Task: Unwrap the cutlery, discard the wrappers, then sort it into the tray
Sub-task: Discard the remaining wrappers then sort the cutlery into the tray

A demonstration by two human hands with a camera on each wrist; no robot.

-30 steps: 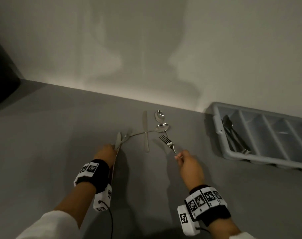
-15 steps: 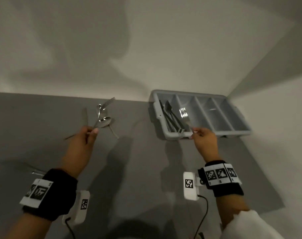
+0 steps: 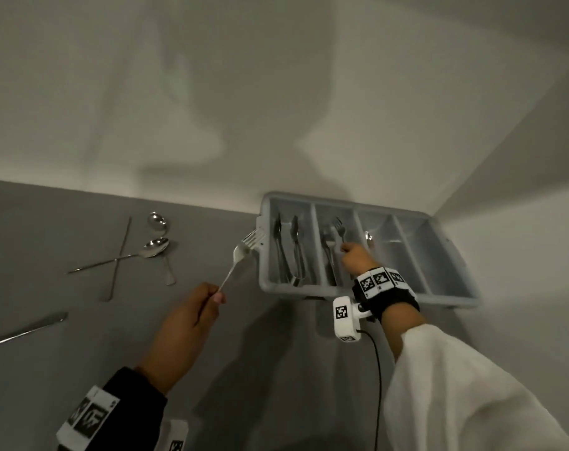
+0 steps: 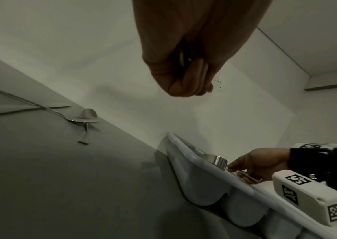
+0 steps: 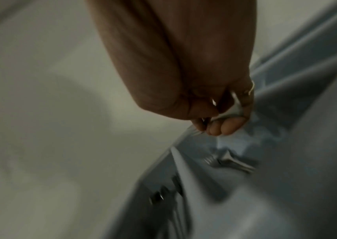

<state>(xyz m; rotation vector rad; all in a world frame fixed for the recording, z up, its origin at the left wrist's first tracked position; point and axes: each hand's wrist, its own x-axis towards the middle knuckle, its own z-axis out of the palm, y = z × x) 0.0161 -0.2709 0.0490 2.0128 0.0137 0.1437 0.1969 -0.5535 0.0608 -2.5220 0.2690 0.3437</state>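
Observation:
My left hand (image 3: 215,295) pinches the handle end of a fork (image 3: 244,250), whose tines hang in the air just off the left end of the grey four-compartment tray (image 3: 293,289). The left wrist view shows that hand (image 4: 185,84) curled round the handle, with only the tine tips past the fingers. My right hand (image 3: 345,249) is low over the tray's second compartment and pinches another fork (image 3: 341,231). In the right wrist view its fingers (image 5: 224,126) grip the handle above a fork (image 5: 226,161) lying in the tray. Knives (image 3: 286,249) lie in the first compartment.
On the grey table to the left lie two spoons (image 3: 153,247) and a knife (image 3: 120,255), crossed over each other. Another knife (image 3: 26,330) lies at the left edge. A small spoon (image 3: 369,237) is in the third compartment. White walls stand behind and to the right of the tray.
My left hand has carried its fork from the cutlery pile rightward to the tray's left end. My right hand has moved its fork from the tray's near edge deeper over the second compartment.

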